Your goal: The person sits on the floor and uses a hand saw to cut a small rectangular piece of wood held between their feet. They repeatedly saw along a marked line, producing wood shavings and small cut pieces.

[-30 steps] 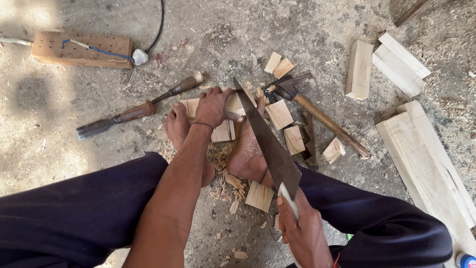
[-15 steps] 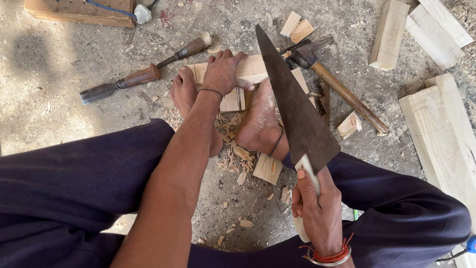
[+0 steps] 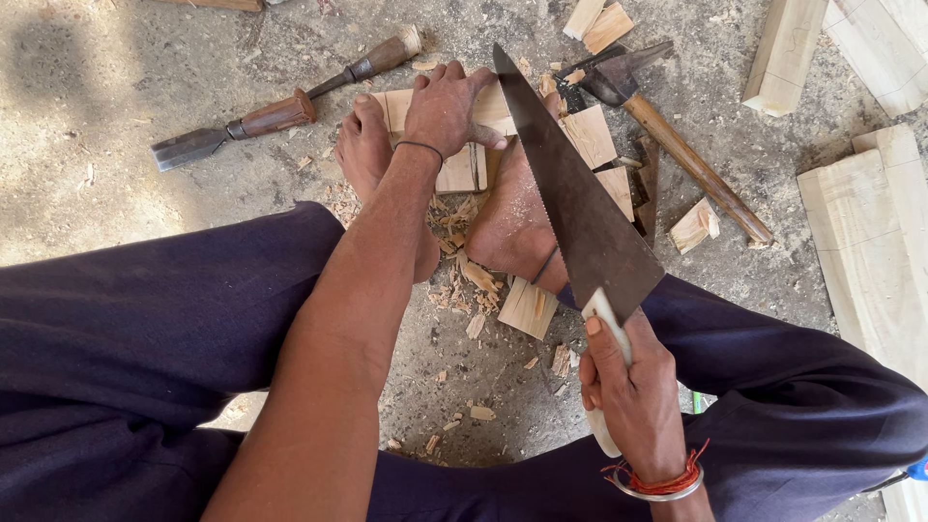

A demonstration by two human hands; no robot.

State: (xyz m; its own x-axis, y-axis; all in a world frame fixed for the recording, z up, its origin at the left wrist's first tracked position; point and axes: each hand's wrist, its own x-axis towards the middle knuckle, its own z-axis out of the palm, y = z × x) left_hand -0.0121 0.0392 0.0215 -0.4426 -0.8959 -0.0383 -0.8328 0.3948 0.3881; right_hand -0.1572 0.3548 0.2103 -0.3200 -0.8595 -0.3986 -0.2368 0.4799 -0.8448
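My left hand (image 3: 447, 104) presses down on a pale wooden block (image 3: 462, 166) that lies on the concrete floor under my two bare feet (image 3: 512, 222). My right hand (image 3: 630, 387) grips the light handle of a hand saw (image 3: 578, 203). Its dark blade runs forward and up from my hand, over my right foot, with its tip beside my left thumb at the block's far end. A thin band circles my left wrist and red threads with a bangle circle my right wrist.
A long chisel (image 3: 280, 111) with a wooden handle lies far left of the block. A hammer (image 3: 677, 135) lies to the right among small wood offcuts (image 3: 696, 224). Wood planks (image 3: 870, 232) lie at the right edge. Chips (image 3: 474, 280) litter the floor between my legs.
The view has tilted down and drawn closer. The saw blade has swung so that it lies closer to the block, its tip now beside my left hand. My left hand stays on the block.
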